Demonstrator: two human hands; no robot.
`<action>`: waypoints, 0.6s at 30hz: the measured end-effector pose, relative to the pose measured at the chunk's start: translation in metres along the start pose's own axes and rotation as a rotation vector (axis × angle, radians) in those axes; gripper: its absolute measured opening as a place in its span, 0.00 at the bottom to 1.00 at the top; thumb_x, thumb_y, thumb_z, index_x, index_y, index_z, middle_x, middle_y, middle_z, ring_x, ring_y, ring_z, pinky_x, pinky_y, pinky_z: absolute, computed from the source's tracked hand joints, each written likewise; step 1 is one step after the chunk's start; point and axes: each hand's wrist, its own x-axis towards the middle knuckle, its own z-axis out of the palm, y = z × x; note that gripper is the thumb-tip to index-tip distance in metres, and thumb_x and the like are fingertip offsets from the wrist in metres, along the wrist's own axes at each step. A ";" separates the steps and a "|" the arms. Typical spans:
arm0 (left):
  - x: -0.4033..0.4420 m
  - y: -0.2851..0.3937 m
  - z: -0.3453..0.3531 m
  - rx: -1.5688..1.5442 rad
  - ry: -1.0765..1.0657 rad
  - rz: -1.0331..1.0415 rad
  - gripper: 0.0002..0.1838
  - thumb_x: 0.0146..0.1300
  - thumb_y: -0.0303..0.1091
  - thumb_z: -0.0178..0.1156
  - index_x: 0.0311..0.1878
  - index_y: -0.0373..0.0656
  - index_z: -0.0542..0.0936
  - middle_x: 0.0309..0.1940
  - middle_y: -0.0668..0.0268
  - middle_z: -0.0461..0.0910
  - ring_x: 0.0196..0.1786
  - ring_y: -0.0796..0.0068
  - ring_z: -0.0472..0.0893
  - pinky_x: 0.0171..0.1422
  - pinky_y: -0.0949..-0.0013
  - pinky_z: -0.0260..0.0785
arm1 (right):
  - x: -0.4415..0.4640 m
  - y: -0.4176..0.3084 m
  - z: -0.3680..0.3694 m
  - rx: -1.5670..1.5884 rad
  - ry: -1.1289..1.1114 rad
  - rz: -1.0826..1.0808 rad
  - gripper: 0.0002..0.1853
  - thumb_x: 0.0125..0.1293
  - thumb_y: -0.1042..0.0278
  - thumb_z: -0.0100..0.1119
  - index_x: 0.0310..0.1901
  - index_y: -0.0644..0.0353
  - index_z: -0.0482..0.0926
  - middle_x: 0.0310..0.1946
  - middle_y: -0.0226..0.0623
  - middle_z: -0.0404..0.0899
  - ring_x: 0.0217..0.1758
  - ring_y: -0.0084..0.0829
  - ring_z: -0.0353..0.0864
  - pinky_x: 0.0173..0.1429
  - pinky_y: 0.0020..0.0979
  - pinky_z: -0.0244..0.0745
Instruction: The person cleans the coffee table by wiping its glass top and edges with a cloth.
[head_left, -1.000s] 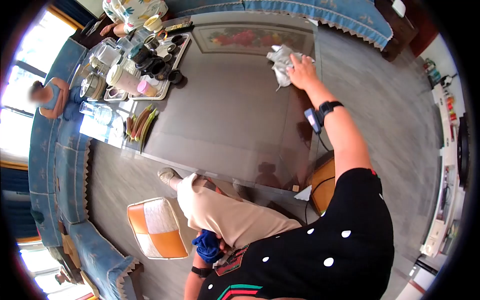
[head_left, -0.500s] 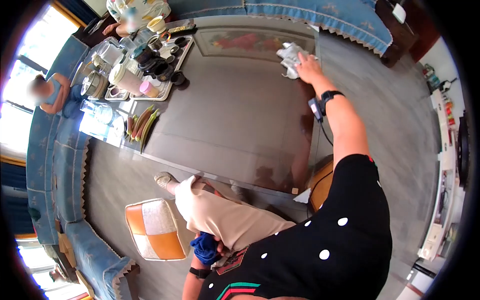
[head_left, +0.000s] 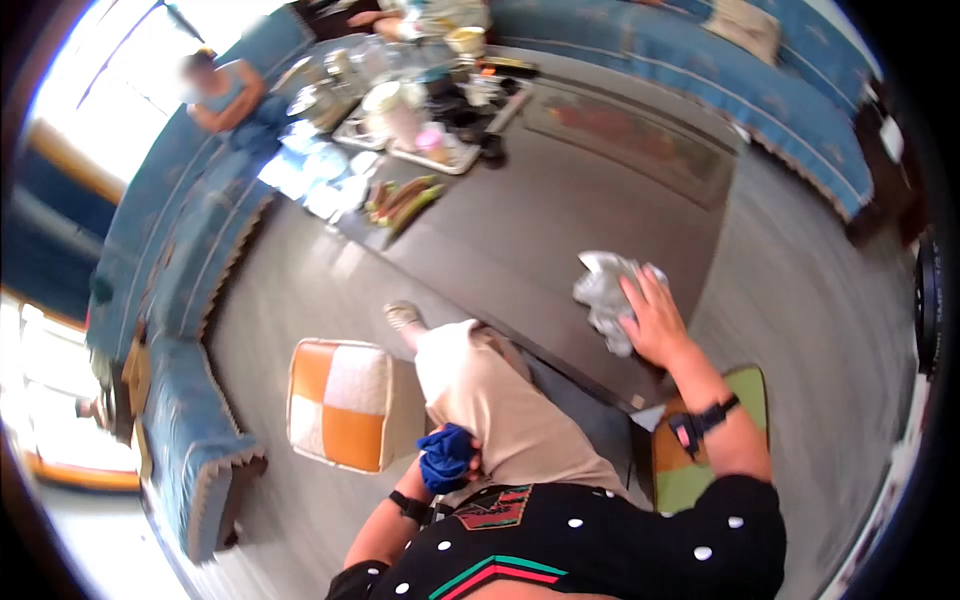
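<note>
My right hand (head_left: 657,320) lies on a crumpled grey cloth (head_left: 603,303) near the front right corner of the dark table (head_left: 500,225). Its fingers are stretched out and apart, pressing on the cloth's right side. Close to my lap, my left hand (head_left: 473,462) is closed around a bunched dark blue cloth (head_left: 446,460), which hides most of the fingers.
Long green and brown pods (head_left: 405,203) lie at the table's left edge. Behind them stands a tray (head_left: 462,163) with cups and jars. A checkered stool (head_left: 340,405) is beside my leg. Another person (head_left: 232,100) sits on the blue sofa (head_left: 185,250).
My right hand has come from the far right part of the table toward me, and the grey cloth has moved with it. The view has turned. My left hand still holds the blue cloth.
</note>
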 end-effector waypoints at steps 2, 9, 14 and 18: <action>0.006 0.001 -0.001 -0.165 -0.149 -0.024 0.39 0.68 0.65 0.38 0.59 0.35 0.71 0.42 0.44 0.78 0.42 0.40 0.78 0.50 0.48 0.72 | -0.012 -0.021 -0.007 0.014 -0.068 -0.007 0.37 0.58 0.57 0.66 0.68 0.57 0.64 0.69 0.56 0.58 0.74 0.54 0.54 0.75 0.49 0.52; 0.012 0.004 -0.004 -0.268 -0.311 -0.092 0.40 0.69 0.64 0.41 0.64 0.32 0.67 0.48 0.39 0.76 0.50 0.36 0.79 0.56 0.45 0.74 | -0.013 -0.001 0.007 -0.135 -0.048 0.087 0.39 0.60 0.52 0.63 0.71 0.54 0.61 0.72 0.52 0.54 0.76 0.53 0.51 0.75 0.51 0.49; 0.012 0.005 -0.005 -0.252 -0.306 -0.090 0.39 0.69 0.64 0.41 0.63 0.33 0.68 0.47 0.40 0.77 0.49 0.36 0.80 0.54 0.47 0.76 | 0.046 0.105 0.020 -0.259 0.071 0.284 0.36 0.66 0.50 0.56 0.71 0.55 0.59 0.72 0.54 0.55 0.75 0.55 0.52 0.75 0.50 0.50; 0.013 0.002 -0.005 -0.225 -0.328 -0.041 0.39 0.71 0.62 0.41 0.64 0.29 0.65 0.46 0.39 0.76 0.47 0.39 0.82 0.53 0.48 0.78 | 0.108 0.169 0.017 -0.340 0.062 0.457 0.35 0.68 0.46 0.51 0.72 0.54 0.58 0.74 0.51 0.52 0.76 0.55 0.50 0.75 0.51 0.50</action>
